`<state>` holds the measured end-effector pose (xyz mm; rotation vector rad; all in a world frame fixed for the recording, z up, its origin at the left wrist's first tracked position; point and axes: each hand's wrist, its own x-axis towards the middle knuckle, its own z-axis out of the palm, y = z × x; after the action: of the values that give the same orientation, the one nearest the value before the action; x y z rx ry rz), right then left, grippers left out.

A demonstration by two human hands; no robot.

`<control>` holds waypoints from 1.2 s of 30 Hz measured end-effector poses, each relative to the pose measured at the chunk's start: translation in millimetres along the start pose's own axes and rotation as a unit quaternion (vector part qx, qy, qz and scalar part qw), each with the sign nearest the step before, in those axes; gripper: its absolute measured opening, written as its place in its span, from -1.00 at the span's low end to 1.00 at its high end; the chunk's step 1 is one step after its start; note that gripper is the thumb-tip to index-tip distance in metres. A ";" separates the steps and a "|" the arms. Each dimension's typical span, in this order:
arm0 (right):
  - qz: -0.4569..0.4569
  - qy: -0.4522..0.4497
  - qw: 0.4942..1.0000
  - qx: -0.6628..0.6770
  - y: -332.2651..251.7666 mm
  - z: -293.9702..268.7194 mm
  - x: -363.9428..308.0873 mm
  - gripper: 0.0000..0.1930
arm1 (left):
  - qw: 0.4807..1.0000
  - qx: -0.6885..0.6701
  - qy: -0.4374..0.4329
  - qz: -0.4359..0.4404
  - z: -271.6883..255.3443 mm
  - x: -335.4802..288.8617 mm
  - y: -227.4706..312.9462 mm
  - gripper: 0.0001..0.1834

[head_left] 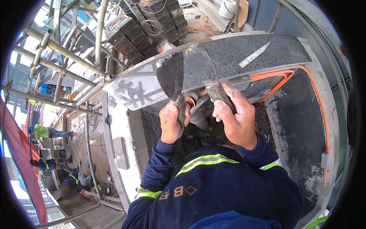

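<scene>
My left hand [171, 120] is closed round the handle of a pointing trowel [170, 75], its rounded, dark blade tilted up with wet grey mortar along the edge. Gripped in my right hand [237, 116] is a flat scraper [199, 65] with a wide, square grey blade, smeared and dusty. The two blades are side by side, their edges close together, over a grey stone slab [232, 51]. Both hands are spotted with pale dust. Below them, partly hidden, a grey pipe [199, 119] stands inside the walled recess.
A pale pointed strip [254, 54] lies on the slab. Orange conduit [318, 93] bends along the recess's right side. Beyond the slab are stacked dark crates [133, 38] and a white bucket [227, 9]. Scaffold poles [61, 49] rise at left, with several workers below.
</scene>
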<state>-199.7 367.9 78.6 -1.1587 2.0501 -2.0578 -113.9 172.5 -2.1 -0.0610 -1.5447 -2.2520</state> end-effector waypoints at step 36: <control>0.187 -0.060 0.873 0.446 28.6 18.0 11.7 -0.56 | 1.000 -0.001 -0.020 -0.008 7.2 -24.4 6.6 -0.29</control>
<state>-212.8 342.7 57.0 -0.6203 0.9066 -2.2013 -90.5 184.4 0.2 -0.0946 -1.5684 -2.2776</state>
